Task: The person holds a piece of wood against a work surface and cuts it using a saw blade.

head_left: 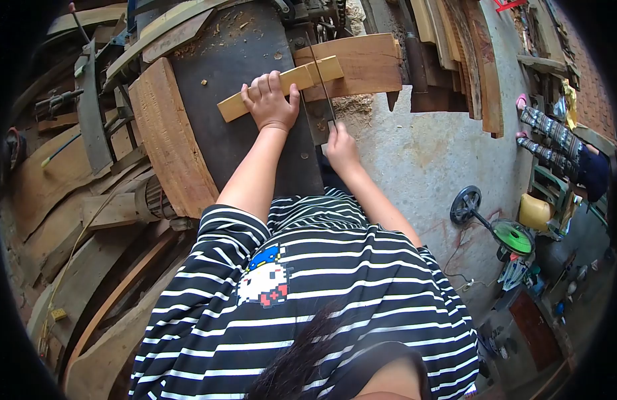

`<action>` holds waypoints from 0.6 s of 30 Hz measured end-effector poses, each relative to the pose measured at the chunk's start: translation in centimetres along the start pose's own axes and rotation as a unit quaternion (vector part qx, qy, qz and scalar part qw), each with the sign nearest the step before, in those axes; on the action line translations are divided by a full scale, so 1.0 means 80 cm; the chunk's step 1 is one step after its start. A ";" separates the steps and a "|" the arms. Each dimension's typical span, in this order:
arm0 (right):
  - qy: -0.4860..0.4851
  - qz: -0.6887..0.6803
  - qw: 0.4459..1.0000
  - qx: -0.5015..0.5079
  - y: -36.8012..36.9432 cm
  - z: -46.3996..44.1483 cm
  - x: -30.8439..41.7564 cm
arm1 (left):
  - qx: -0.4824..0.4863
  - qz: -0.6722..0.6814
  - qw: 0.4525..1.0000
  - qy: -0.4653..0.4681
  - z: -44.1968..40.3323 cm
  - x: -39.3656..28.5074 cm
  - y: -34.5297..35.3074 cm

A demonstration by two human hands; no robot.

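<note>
A light wooden strip [238, 107] lies slantwise on the dark bench top [218, 77], its right end sticking out past the bench edge. My left hand [272, 103] presses down on the strip from above, fingers curled over its far side and thumb apart. Closed around the near end of a narrow saw [320, 70], my right hand [342, 143] is just off the bench's right edge. The saw's long thin blade crosses the strip near its right end and points away from me. How deep the blade sits in the wood cannot be made out.
A reddish board [355, 63] lies beyond the strip. Another thick board [172, 137] leans along the bench's left side. Stacked planks [465, 60] stand at the upper right. On the concrete floor is a green fan [512, 237]. Another person's legs [552, 133] show at far right.
</note>
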State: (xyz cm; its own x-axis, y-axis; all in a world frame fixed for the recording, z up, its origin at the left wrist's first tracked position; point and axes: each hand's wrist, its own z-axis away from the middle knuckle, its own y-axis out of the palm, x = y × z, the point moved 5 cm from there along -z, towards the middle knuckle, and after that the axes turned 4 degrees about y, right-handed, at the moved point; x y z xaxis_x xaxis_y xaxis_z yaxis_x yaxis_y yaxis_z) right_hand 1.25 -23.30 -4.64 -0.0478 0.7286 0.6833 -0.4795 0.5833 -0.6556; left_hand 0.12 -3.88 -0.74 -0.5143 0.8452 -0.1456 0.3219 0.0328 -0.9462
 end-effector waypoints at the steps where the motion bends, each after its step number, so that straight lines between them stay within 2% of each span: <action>1: -0.013 0.004 1.000 -0.009 -0.002 -0.008 0.017 | 0.002 0.004 1.000 -0.003 0.000 0.000 0.000; 7: 0.015 0.015 0.999 0.040 -0.021 -0.025 0.064 | -0.003 0.007 1.000 -0.006 0.001 0.001 0.002; 14: 0.060 0.067 0.990 0.108 -0.089 0.057 0.060 | 0.015 -0.001 1.000 -0.016 0.000 0.001 0.001; 18: 0.095 0.108 0.978 0.149 -0.112 0.061 0.080 | 0.017 0.003 1.000 -0.019 0.001 0.002 0.003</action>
State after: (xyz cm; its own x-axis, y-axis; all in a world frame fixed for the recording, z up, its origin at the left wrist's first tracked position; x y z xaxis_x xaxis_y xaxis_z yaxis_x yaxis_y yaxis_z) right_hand 0.99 -25.62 7.13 -0.0257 0.8933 0.4487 -0.7112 0.2991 -0.6362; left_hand 0.07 -3.81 -0.99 -0.5428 0.8242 -0.1615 0.2981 0.0092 -0.9545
